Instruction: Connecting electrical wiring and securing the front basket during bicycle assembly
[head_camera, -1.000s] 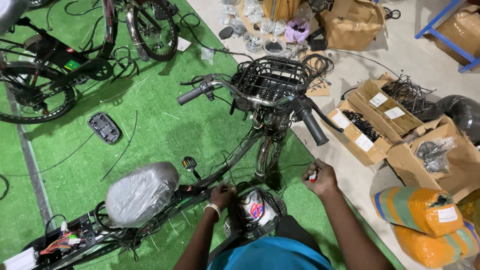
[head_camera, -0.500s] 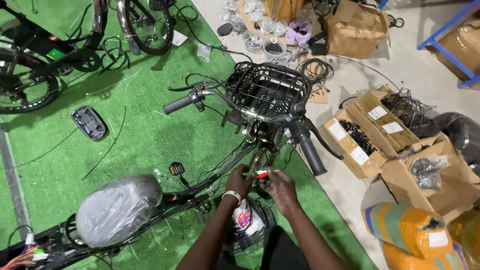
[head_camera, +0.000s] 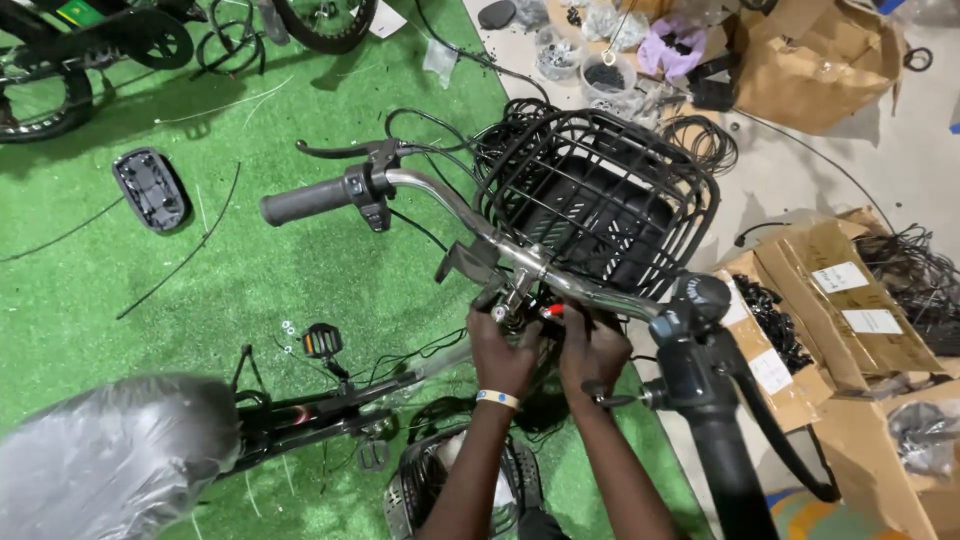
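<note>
Both hands, left hand (head_camera: 503, 352) and right hand (head_camera: 592, 350), close around the stem (head_camera: 517, 292) beneath one silver handlebar (head_camera: 470, 222), beside one black basket (head_camera: 600, 200). Three brown cardboard boxes (head_camera: 850, 300) with white rectangular labels sit right.

left hand (head_camera: 503, 352): fingers curled, raised | right hand (head_camera: 592, 350): fingers curled, just beside left

Open brown cardboard boxes (head_camera: 850, 300) with white rectangular labels (head_camera: 838, 277) at right, crumpled brown box (head_camera: 800, 60) top right
</note>
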